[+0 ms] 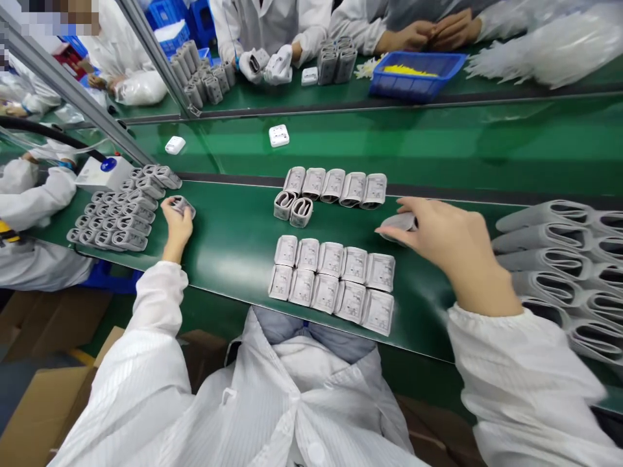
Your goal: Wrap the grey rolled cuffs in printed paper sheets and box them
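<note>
My left hand (pixel 178 224) is closed on a grey folded cuff (pixel 183 206), beside the left group of rolled cuffs (pixel 131 224). At the right, my right hand (pixel 433 233) has its fingers around another grey cuff (pixel 399 227), to the right of the middle rows. Several printed grey cuffs lie in two rows (pixel 331 259) near the table's front edge. Behind them is a row of cuffs (pixel 333 185), with two rolled cuffs (pixel 301 211) at its front left.
Large folded grey cuffs (pixel 559 250) are stacked at the far right. Two white devices (pixel 279 135) lie on the green belt. A white box (pixel 104 172) stands at the left. Across the belt, people in white work near a blue basket (pixel 418 81).
</note>
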The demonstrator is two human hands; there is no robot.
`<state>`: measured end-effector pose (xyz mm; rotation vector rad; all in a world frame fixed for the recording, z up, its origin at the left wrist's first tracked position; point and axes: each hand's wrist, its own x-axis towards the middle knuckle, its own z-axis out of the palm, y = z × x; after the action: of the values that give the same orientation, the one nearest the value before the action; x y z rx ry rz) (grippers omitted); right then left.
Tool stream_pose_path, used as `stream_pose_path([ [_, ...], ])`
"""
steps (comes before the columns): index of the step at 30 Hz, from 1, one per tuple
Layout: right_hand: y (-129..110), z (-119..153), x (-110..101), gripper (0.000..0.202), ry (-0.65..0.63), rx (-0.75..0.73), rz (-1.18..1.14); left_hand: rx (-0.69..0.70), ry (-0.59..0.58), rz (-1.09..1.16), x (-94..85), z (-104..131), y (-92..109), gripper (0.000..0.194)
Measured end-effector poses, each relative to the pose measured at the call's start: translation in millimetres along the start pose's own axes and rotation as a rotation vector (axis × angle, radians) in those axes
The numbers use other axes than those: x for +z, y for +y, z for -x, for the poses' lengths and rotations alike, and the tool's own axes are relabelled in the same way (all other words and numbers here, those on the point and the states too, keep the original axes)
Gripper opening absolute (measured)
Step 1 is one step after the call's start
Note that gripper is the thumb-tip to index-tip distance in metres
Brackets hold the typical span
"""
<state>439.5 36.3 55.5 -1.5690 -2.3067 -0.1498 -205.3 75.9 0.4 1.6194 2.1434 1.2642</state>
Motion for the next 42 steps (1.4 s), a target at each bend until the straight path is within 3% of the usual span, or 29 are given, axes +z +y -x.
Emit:
stream_pose_path([
  [3, 6, 6, 12, 0.068, 0.008, -0.078, -0.035, -0.027, 0.185, -0.100, -6.5, -28, -20, 0.049],
  [7, 30, 34, 27, 0.072, 0.159, -0.057, -0.076, -0.062, 0.279, -0.077, -7.6, -59, -35, 0.052],
  [10, 47, 60, 40, 0.060, 0.224, 0.003, -0.204, 0.015, 0.358, -0.076, -4.0, -63, -38, 0.072],
  [12, 49, 69, 49, 0.052, 0.239, 0.052, -0.321, 0.140, 0.395, -0.095, 8.1, -52, -27, 0.079],
  [14, 44, 68, 58, 0.049, 0.217, 0.115, -0.459, 0.247, 0.324, -0.068, 31.3, -30, -3, 0.080],
  [15, 40, 63, 62, 0.049, 0.191, 0.138, -0.542, 0.266, 0.215, -0.017, 46.3, -16, 13, 0.080],
  [18, 28, 38, 75, 0.052, 0.122, 0.128, -0.786, 0.321, -0.266, 0.106, 95.7, 25, 66, 0.085],
  [20, 21, 20, 81, 0.057, 0.087, 0.111, -0.911, 0.373, -0.490, 0.101, 124.6, 45, 99, 0.098],
  [22, 15, 5, 87, 0.061, 0.067, 0.096, -0.994, 0.414, -0.575, 0.071, 146.4, 58, 127, 0.103],
  [26, -1, -10, 95, 0.062, 0.052, 0.074, -1.059, 0.421, -0.600, 0.014, 170.3, 76, 165, 0.084],
  [29, -7, -10, 103, 0.069, 0.077, 0.155, -1.084, 0.356, -0.613, -0.037, 176.1, 85, 175, 0.076],
  [32, -7, -7, 111, 0.082, 0.119, 0.265, -1.139, 0.341, -0.639, -0.001, 175.9, 85, 170, 0.071],
  [37, -7, -4, 113, 0.078, 0.130, 0.361, -1.095, 0.414, -0.691, 0.236, 175.4, 78, 154, 0.083],
  [42, -8, -3, 112, 0.077, 0.125, 0.403, -1.038, 0.464, -0.655, 0.285, 176.5, 78, 152, 0.088],
])
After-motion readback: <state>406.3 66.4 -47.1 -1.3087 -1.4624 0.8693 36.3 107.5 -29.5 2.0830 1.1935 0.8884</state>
